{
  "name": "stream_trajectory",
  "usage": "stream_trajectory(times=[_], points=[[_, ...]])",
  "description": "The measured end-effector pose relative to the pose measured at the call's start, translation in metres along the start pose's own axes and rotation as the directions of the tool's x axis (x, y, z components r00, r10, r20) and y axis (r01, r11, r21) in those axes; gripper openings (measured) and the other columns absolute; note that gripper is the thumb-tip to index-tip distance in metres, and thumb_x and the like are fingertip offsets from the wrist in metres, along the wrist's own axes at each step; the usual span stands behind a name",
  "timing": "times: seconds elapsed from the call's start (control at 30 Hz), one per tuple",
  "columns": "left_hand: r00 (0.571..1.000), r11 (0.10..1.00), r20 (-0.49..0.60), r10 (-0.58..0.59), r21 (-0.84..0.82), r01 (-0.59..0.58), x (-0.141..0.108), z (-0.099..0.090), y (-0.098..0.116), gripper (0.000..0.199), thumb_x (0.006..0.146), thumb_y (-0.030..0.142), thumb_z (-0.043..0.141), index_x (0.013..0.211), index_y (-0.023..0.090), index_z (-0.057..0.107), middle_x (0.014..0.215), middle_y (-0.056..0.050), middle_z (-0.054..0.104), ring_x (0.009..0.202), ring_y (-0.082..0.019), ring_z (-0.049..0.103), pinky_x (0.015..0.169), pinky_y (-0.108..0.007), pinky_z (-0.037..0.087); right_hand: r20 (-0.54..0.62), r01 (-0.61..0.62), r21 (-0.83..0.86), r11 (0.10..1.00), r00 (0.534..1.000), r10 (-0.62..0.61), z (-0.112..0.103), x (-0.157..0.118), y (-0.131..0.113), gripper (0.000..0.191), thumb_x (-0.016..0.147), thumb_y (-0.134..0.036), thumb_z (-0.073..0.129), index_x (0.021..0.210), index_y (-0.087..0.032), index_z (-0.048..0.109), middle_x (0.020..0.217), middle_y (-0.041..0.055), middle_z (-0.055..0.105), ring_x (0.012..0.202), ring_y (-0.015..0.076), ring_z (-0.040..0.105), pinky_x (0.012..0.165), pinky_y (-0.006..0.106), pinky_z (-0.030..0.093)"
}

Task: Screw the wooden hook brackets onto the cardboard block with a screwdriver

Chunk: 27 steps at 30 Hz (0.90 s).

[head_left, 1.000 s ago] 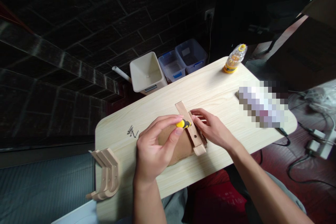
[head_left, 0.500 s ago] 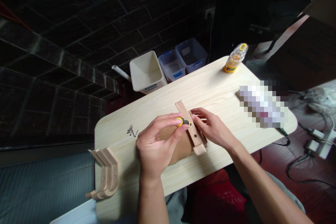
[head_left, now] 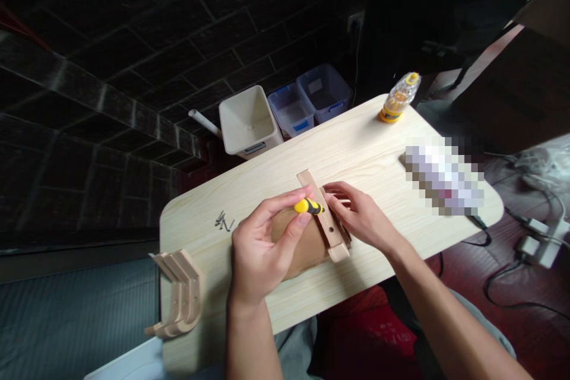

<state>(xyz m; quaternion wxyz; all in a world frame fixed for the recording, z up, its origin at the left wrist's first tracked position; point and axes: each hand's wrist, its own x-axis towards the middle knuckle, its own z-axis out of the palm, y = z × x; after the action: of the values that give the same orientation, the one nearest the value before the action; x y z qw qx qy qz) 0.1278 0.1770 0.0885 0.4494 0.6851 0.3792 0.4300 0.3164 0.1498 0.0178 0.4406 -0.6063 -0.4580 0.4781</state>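
Note:
My left hand [head_left: 262, 243] pinches the yellow-and-black handle of a screwdriver [head_left: 308, 206] between thumb and fingertips. Its dark front end points right, against a pale wooden bar [head_left: 336, 240] with a hole in it and a raised end. On the bar's right side, my right hand [head_left: 356, 214] is closed around a brown slatted piece [head_left: 345, 236], partly hidden by the fingers. Beneath the bar and to its left lies a smooth brown piece [head_left: 307, 252], partly covered by my left hand. Several dark screws [head_left: 224, 221] lie loose on the table left of my left hand.
Several bent wooden brackets [head_left: 189, 291] stand at the table's [head_left: 249, 187] left end. Toward the back right is a clear bottle [head_left: 398, 98] with a yellow cap; a blurred-out object [head_left: 445, 181] lies at the right. A cream bin [head_left: 247, 122] and clear tubs [head_left: 291, 110] stand behind.
My left thumb and fingertips have shifted slightly, showing more of the yellow screwdriver handle. My right hand and the wooden bar have stayed in place.

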Motion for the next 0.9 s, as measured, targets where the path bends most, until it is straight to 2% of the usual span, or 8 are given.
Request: stream_trajectory(times=[0.1,0.2,0.33,0.4,0.6,0.7,0.83,0.9], points=[[0.992,0.989,-0.033,0.121,0.088,-0.118,0.003,0.002,-0.004,0.026,0.091,0.014,0.078,0.114,0.025,0.078,0.116,-0.006,0.075,0.111,-0.020,0.073,0.100,-0.034,0.062,-0.150,0.157,-0.025,0.987,0.976,-0.159,-0.006,-0.001,-0.012,0.028,0.100,-0.037,0.064,0.124,-0.025,0.071,0.128,0.0081,0.075,0.118,0.0240,0.070,0.099,0.040,0.058],[0.977,0.966,-0.082,0.199,0.182,-0.181,0.005,0.006,-0.008,0.028,0.090,0.017,0.079,0.115,0.028,0.079,0.115,-0.005,0.071,0.111,-0.019,0.070,0.098,-0.034,0.061,-0.125,0.317,0.058,0.947,0.943,-0.308,-0.016,-0.004,-0.027,0.023,0.103,-0.033,0.062,0.121,-0.026,0.074,0.127,0.0060,0.076,0.119,0.0219,0.070,0.102,0.038,0.056],[0.966,0.950,-0.096,0.241,0.226,-0.215,0.003,0.012,-0.011,0.027,0.094,0.021,0.076,0.119,0.029,0.078,0.132,-0.007,0.066,0.125,-0.023,0.065,0.107,-0.041,0.057,0.088,0.277,0.172,0.946,0.952,-0.294,-0.021,-0.010,-0.038,0.030,0.101,-0.032,0.066,0.130,-0.027,0.073,0.134,0.0053,0.075,0.125,0.0234,0.069,0.107,0.039,0.055],[0.966,0.947,-0.088,0.243,0.237,-0.216,0.003,0.013,-0.011,0.026,0.097,0.023,0.072,0.122,0.029,0.076,0.137,-0.008,0.065,0.130,-0.025,0.064,0.110,-0.044,0.056,0.128,0.270,0.179,0.946,0.947,-0.295,-0.018,-0.013,-0.040,0.033,0.100,-0.033,0.068,0.132,-0.028,0.073,0.133,0.0054,0.075,0.124,0.0239,0.070,0.110,0.041,0.054],[0.975,0.944,-0.040,0.221,0.261,-0.203,0.002,0.011,-0.005,0.026,0.100,0.025,0.067,0.125,0.027,0.075,0.139,-0.008,0.065,0.132,-0.024,0.064,0.113,-0.044,0.055,0.135,0.294,0.118,0.949,0.942,-0.309,-0.012,-0.019,-0.050,0.037,0.101,-0.035,0.068,0.138,-0.031,0.070,0.141,0.0042,0.072,0.131,0.0261,0.066,0.116,0.045,0.051],[0.976,0.942,-0.001,0.219,0.262,-0.211,0.000,0.010,-0.005,0.031,0.103,0.026,0.061,0.132,0.029,0.071,0.148,-0.009,0.060,0.138,-0.025,0.060,0.115,-0.044,0.053,0.140,0.312,0.104,0.944,0.936,-0.324,-0.012,-0.022,-0.056,0.045,0.101,-0.035,0.067,0.146,-0.033,0.063,0.150,0.0038,0.065,0.136,0.0267,0.063,0.115,0.044,0.052],[0.989,0.972,-0.019,0.148,0.187,-0.142,-0.003,0.006,-0.017,0.048,0.107,0.027,0.049,0.156,0.028,0.046,0.158,-0.013,0.053,0.140,-0.026,0.058,0.115,-0.046,0.052,0.108,0.425,-0.054,0.903,0.902,-0.418,-0.013,-0.025,-0.062,0.052,0.104,-0.027,0.062,0.154,-0.037,0.054,0.154,0.0026,0.061,0.134,0.0237,0.063,0.115,0.040,0.052],[0.992,0.974,-0.018,0.126,0.194,-0.120,-0.003,0.001,-0.024,0.044,0.105,0.022,0.050,0.149,0.025,0.050,0.154,-0.013,0.057,0.140,-0.027,0.058,0.117,-0.048,0.050,0.113,0.476,-0.134,0.869,0.879,-0.464,-0.013,-0.026,-0.065,0.048,0.105,-0.023,0.059,0.151,-0.036,0.058,0.150,0.0034,0.064,0.132,0.0229,0.065,0.110,0.038,0.055]])
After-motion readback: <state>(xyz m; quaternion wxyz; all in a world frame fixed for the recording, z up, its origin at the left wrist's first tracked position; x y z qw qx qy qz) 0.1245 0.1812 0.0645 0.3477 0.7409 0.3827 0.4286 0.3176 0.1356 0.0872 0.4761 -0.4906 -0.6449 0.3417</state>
